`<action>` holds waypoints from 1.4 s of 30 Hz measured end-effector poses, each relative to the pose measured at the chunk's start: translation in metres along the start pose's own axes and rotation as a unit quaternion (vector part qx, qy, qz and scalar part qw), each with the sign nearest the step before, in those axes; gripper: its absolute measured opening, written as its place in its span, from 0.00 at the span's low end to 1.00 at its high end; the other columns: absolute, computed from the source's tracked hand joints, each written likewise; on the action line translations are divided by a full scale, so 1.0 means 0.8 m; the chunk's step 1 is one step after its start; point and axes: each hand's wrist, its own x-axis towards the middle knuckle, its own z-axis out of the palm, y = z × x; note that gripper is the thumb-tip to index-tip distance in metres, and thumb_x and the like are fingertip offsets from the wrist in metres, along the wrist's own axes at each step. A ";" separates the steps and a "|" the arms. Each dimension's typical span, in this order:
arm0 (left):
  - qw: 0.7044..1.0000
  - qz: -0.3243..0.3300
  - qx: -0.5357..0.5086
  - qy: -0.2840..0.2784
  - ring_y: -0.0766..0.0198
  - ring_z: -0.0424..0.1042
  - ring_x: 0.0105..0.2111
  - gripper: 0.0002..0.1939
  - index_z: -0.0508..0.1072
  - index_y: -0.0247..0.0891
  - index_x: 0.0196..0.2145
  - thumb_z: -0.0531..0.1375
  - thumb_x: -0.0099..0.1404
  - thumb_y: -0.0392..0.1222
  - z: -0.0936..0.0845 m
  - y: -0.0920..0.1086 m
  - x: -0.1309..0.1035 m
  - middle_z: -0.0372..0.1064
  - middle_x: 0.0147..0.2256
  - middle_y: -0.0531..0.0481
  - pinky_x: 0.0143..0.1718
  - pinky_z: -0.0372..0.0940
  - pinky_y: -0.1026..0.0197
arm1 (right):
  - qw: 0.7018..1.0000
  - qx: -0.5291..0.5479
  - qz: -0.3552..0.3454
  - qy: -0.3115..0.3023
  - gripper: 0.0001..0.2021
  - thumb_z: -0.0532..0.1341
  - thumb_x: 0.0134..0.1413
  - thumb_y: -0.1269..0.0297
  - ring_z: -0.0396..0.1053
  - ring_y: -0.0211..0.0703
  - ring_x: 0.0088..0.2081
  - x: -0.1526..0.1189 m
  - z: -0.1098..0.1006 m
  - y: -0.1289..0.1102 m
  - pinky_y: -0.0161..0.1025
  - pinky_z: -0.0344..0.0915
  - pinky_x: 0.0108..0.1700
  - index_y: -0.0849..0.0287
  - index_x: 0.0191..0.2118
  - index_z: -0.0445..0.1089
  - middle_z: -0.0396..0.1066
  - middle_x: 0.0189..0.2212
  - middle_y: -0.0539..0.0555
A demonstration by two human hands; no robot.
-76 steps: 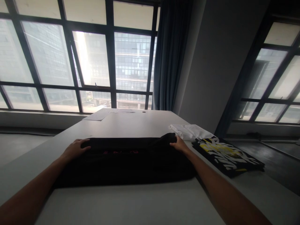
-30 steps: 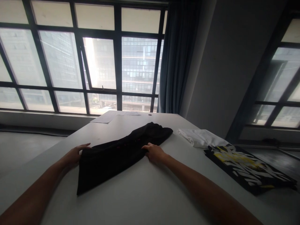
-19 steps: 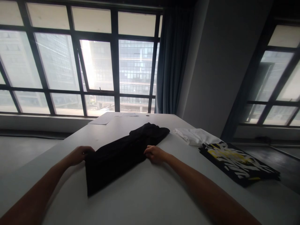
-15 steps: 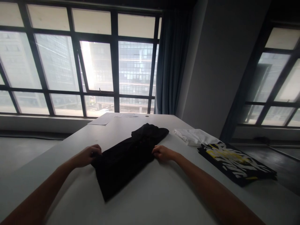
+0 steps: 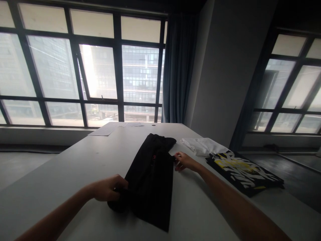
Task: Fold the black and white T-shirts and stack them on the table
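Note:
A black garment (image 5: 152,177), partly folded into a long shape, lies on the white table (image 5: 82,167) in front of me. Its exact kind I cannot make out; a small red mark shows near its middle. My left hand (image 5: 111,188) is closed on the garment's near left edge, where some cloth bunches below the fingers. At the right edge, my right hand (image 5: 185,161) pinches the cloth between thumb and fingers. The far end of the garment is rumpled, and its near corner points toward me.
To the right lie a folded white cloth (image 5: 204,146) and a folded black garment with a white and yellow print (image 5: 244,172). Paper sheets (image 5: 101,130) rest at the far left of the table. Beyond stand windows and a blue curtain (image 5: 179,73).
The black garment has turned so its length runs more toward me. My left hand has come nearer and to the right with its edge; my right hand has shifted slightly right.

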 end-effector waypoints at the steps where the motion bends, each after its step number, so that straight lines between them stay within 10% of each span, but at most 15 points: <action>1: 1.000 -0.002 -0.016 -0.002 0.58 0.70 0.36 0.18 0.77 0.41 0.40 0.63 0.57 0.54 -0.004 -0.002 -0.002 0.74 0.35 0.52 0.37 0.68 0.60 | 0.999 0.021 0.030 -0.012 0.18 0.55 0.65 0.51 0.77 0.45 0.28 -0.006 0.006 -0.003 0.41 0.74 0.31 0.62 0.49 0.59 0.72 0.31 0.55; 7: 0.991 0.027 -0.125 -0.039 0.56 0.72 0.37 0.35 0.78 0.39 0.42 0.59 0.54 0.73 -0.030 -0.017 -0.013 0.76 0.37 0.47 0.40 0.68 0.57 | 0.983 0.103 0.061 -0.139 0.43 0.70 0.48 0.46 0.78 0.48 0.33 -0.044 0.037 -0.013 0.40 0.75 0.33 0.63 0.60 0.50 0.75 0.37 0.59; 11: 0.997 -0.051 -0.037 0.045 0.54 0.73 0.40 0.36 0.77 0.39 0.44 0.48 0.62 0.73 -0.023 -0.016 -0.003 0.75 0.42 0.44 0.43 0.67 0.55 | 0.988 0.100 -0.015 -0.113 0.62 0.74 0.43 0.51 0.76 0.46 0.37 -0.059 0.064 -0.014 0.40 0.73 0.34 0.56 0.70 0.28 0.74 0.42 0.57; 15: 0.977 -0.151 0.095 0.114 0.53 0.72 0.39 0.32 0.71 0.42 0.53 0.59 0.58 0.66 0.000 -0.004 0.008 0.72 0.45 0.44 0.40 0.67 0.54 | 0.995 -0.088 -0.038 -0.016 0.67 0.73 0.45 0.58 0.73 0.46 0.35 -0.070 0.091 -0.018 0.41 0.70 0.36 0.60 0.70 0.14 0.73 0.36 0.53; 19: 0.972 -0.190 0.108 0.087 0.52 0.72 0.41 0.35 0.64 0.47 0.60 0.63 0.56 0.54 0.012 0.007 0.007 0.73 0.42 0.47 0.41 0.67 0.54 | 0.975 -0.180 -0.112 -0.067 0.54 0.71 0.46 0.64 0.72 0.47 0.41 -0.077 0.099 -0.021 0.40 0.69 0.43 0.53 0.72 0.38 0.73 0.40 0.54; 24: 0.986 -0.125 0.092 0.060 0.54 0.71 0.42 0.28 0.68 0.50 0.59 0.60 0.61 0.50 0.014 0.006 0.009 0.71 0.48 0.47 0.44 0.67 0.53 | 0.953 -0.180 -0.083 -0.228 0.24 0.69 0.46 0.65 0.67 0.36 0.30 -0.064 0.060 -0.018 0.32 0.67 0.32 0.53 0.53 0.74 0.69 0.31 0.49; 30: 0.997 -0.015 0.060 0.048 0.55 0.73 0.41 0.20 0.76 0.43 0.52 0.58 0.64 0.46 0.027 0.034 0.022 0.75 0.47 0.46 0.42 0.68 0.57 | 0.963 -0.090 -0.036 -0.252 0.24 0.71 0.39 0.64 0.62 0.27 0.25 -0.065 -0.020 -0.015 0.27 0.62 0.23 0.59 0.48 0.75 0.67 0.36 0.48; 37: 0.992 0.057 -0.060 -0.098 0.63 0.69 0.26 0.25 0.77 0.43 0.51 0.65 0.58 0.54 0.051 0.065 0.018 0.75 0.28 0.50 0.27 0.64 0.63 | 0.921 -0.010 -0.063 -0.385 0.32 0.72 0.39 0.49 0.63 0.33 0.15 -0.094 -0.077 -0.014 0.29 0.60 0.18 0.64 0.48 0.70 0.66 0.17 0.43; 40: 0.980 0.053 -0.142 -0.129 0.66 0.66 0.22 0.34 0.75 0.39 0.53 0.60 0.59 0.67 0.054 0.053 0.023 0.72 0.24 0.51 0.23 0.63 0.63 | 0.946 -0.028 -0.032 -0.322 0.33 0.68 0.43 0.41 0.63 0.32 0.14 -0.086 -0.081 -0.002 0.28 0.57 0.17 0.65 0.47 0.69 0.70 0.18 0.47; 42: 0.994 0.031 -0.105 -0.023 0.65 0.68 0.25 0.32 0.77 0.38 0.48 0.54 0.63 0.68 0.053 0.042 0.030 0.73 0.28 0.49 0.27 0.66 0.62 | 0.974 -0.072 -0.008 -0.213 0.31 0.67 0.47 0.41 0.65 0.32 0.16 -0.072 -0.076 0.010 0.28 0.58 0.18 0.65 0.46 0.70 0.72 0.22 0.51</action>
